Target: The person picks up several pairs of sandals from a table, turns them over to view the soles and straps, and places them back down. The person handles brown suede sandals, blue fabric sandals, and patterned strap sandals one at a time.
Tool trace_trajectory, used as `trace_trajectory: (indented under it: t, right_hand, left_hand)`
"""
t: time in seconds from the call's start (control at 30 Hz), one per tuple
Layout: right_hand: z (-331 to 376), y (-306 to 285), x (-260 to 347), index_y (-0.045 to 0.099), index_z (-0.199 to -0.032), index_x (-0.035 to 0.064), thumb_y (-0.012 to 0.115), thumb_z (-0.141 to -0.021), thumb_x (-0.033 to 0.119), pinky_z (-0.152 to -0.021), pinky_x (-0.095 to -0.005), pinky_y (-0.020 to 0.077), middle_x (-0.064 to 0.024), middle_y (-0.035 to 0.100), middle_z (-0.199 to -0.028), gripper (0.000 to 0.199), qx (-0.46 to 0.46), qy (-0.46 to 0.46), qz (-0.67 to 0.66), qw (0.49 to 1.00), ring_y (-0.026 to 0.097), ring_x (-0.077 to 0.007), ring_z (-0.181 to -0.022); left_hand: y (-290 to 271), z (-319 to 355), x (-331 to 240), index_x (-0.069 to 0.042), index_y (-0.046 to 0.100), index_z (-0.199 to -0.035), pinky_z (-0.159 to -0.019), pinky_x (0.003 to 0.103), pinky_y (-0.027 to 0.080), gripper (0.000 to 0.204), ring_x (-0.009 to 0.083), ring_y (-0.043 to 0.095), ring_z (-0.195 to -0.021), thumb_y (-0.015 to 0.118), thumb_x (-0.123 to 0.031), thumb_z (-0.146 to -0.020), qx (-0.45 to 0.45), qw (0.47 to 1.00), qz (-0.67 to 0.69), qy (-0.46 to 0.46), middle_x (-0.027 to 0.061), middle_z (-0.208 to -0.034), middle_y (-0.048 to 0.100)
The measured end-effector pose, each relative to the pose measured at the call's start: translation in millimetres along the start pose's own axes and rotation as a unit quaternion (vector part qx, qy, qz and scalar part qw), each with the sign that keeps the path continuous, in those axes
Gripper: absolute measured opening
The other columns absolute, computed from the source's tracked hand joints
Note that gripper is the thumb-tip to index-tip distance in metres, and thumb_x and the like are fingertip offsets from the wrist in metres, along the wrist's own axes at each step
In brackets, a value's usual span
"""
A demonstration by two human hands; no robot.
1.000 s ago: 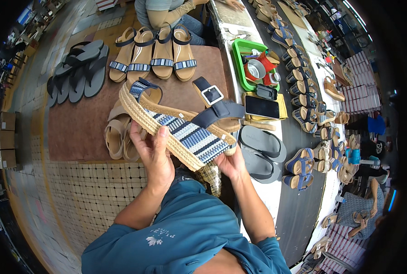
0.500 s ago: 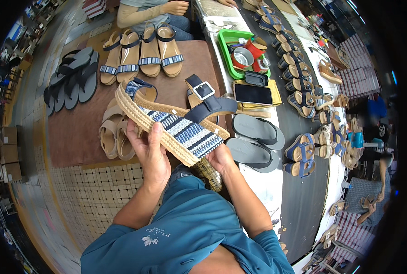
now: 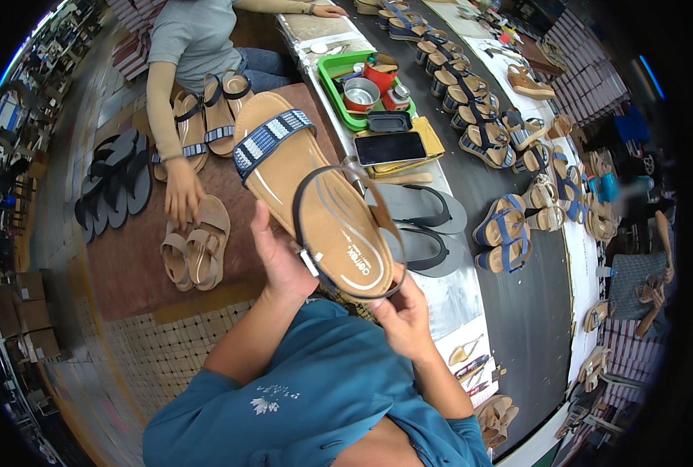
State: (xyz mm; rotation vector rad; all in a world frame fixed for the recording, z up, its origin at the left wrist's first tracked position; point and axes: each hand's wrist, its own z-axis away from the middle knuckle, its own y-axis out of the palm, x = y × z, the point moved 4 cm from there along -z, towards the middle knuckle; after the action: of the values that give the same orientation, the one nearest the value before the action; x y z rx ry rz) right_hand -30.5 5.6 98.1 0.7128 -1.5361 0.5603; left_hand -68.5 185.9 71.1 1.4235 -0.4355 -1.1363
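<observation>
Tan-insoled sandal [image 3: 303, 183] with blue-and-white woven strap: my right hand [image 3: 405, 315] pinches its heel; my left hand [image 3: 285, 261] supports its left side, fingers hidden, closure indeterminable.

On my feed, a black conveyor belt [image 3: 521, 350] runs down frame right. I observe a brown-topped table [image 3: 132, 268] left of centre, patterned floor [image 3: 150, 341] at lower left, and a blue light strip [image 3: 652, 76] at upper right.
</observation>
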Motion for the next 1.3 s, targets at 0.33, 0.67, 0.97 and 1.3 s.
trace_trajectory:
  t: [0.33, 0.67, 0.97, 1.3]
  right_hand:
    - [26.8, -30.0, 22.4, 0.053, -0.126, -0.0073, 0.070, -0.085, 0.007, -0.087, -0.0322, 0.0496, -0.0199, 0.061, -0.117, 0.047, -0.112, -0.126, 0.189, 0.967, 0.063, -0.0272, -0.099]
    - [10.7, -56.6, 58.4, 0.061, -0.102, 0.0000, 0.070, -0.084, -0.003, -0.069, -0.0256, 0.0515, -0.0086, 0.058, -0.096, 0.020, -0.248, -0.196, 0.259, 0.913, 0.060, -0.0129, -0.080]
    - [7.3, -57.0, 61.8, 0.062, -0.092, -0.0014, 0.071, -0.080, -0.006, -0.064, -0.0295, 0.0519, -0.0109, 0.059, -0.084, 0.016, -0.227, -0.175, 0.375, 0.882, 0.061, -0.0188, -0.072]
    - [7.2, -48.4, 66.2, 0.053, -0.094, 0.0020, 0.067, -0.080, -0.005, -0.063, -0.0394, 0.0481, -0.0132, 0.056, -0.086, 0.021, -0.178, -0.151, 0.369, 0.899, 0.058, -0.0313, -0.077]
  left_hand:
    - [38.8, 4.7, 25.3, -0.005, 0.038, -0.140, -0.099, 0.046, 0.047, 0.084, 0.0280, 0.055, -0.119, 0.045, -0.070, -0.087, 0.024, 0.992, -0.123, -0.006, 0.0133, -0.137, 0.049]
    - [56.9, 21.4, 34.6, 0.002, 0.040, -0.135, -0.100, 0.033, 0.044, 0.053, 0.0173, 0.054, -0.115, 0.066, -0.011, -0.091, 0.083, 0.934, -0.305, 0.170, 0.0097, -0.128, 0.053]
    - [61.7, 40.0, 26.0, 0.002, 0.040, -0.133, -0.098, 0.032, 0.045, 0.055, 0.0161, 0.054, -0.112, 0.067, -0.002, -0.086, 0.055, 0.893, -0.395, 0.209, 0.0100, -0.124, 0.053]
    - [61.4, 32.3, 32.6, 0.000, 0.033, -0.130, -0.098, 0.033, 0.046, 0.063, 0.0171, 0.053, -0.111, 0.071, 0.006, -0.080, 0.057, 0.896, -0.386, 0.212, 0.0124, -0.123, 0.048]
